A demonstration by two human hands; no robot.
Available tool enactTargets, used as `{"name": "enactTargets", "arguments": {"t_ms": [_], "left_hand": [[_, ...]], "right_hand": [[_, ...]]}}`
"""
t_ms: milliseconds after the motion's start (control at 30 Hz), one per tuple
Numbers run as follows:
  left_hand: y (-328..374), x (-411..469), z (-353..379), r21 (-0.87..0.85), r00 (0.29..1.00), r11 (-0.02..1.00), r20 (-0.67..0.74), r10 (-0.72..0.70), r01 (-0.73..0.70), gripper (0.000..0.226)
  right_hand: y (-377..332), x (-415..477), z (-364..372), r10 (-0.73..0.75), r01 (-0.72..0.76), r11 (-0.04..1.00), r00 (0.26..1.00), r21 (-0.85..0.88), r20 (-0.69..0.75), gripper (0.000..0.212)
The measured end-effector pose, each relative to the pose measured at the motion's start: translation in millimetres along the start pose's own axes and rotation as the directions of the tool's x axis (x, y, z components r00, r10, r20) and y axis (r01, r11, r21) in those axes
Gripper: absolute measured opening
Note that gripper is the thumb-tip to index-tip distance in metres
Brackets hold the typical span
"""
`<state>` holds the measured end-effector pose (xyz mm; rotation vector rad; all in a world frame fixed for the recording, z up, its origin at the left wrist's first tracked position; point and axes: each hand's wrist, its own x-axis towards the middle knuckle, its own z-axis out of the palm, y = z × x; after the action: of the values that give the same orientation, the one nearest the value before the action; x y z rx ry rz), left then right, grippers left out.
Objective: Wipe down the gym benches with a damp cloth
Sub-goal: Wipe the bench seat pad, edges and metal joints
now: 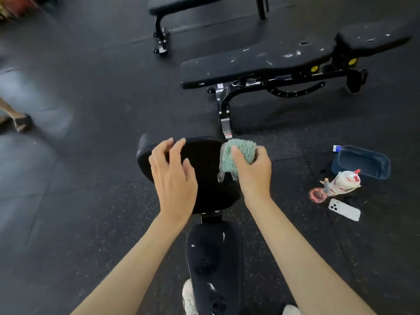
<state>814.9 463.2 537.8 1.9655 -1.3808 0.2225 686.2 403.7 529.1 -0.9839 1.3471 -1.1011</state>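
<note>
right hand (252, 173): grips bunched green cloth (236, 156) at right edge of near bench pad (204, 173)
left hand (172, 173): fingers spread, relaxed, over pad's left side, holding nothing; contact unclear
second bench (261, 62): beyond, scuffed white
floor right: blue tub (361, 161), spray bottle (343, 183), white phone (344, 209)

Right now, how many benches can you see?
3. The near bench lies directly in front; the scuffed bench stands beyond it to the right; the far bench is cut off at the top edge. Others may be hidden.
</note>
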Motion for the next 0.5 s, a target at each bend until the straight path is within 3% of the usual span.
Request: {"name": "enactTargets", "arguments": {"t_ms": [100,233,367,433,500], "left_hand": [[2,24,12,0.063,0.999,0.998,0.046,-0.005,0.002,0.04],[0,42,24,0.075,0.994,0.997,0.102,-0.038,0.031,0.039],[-11,37,29,0.084,0.988,0.996,0.153,-0.03,0.017,0.038],[-16,31,30,0.068,0.983,0.998,0.181,-0.022,0.01,0.038],[-17,28,31,0.058,0.983,0.998,0.183,-0.008,-0.003,0.038]], "right_hand": [[-20,7,24,-0.162,0.161,0.986,0.987,-0.039,-0.004,0.02],[-26,17,53,-0.23,0.242,0.946,0.97,-0.217,0.076,0.024],[-5,51,39,0.091,-0.104,0.989,0.989,-0.102,-0.12,0.014],[16,60,24,0.201,-0.216,0.967,0.972,-0.135,-0.118,0.01],[28,64,14,0.225,-0.233,0.948,0.972,-0.216,-0.063,0.005]]}}
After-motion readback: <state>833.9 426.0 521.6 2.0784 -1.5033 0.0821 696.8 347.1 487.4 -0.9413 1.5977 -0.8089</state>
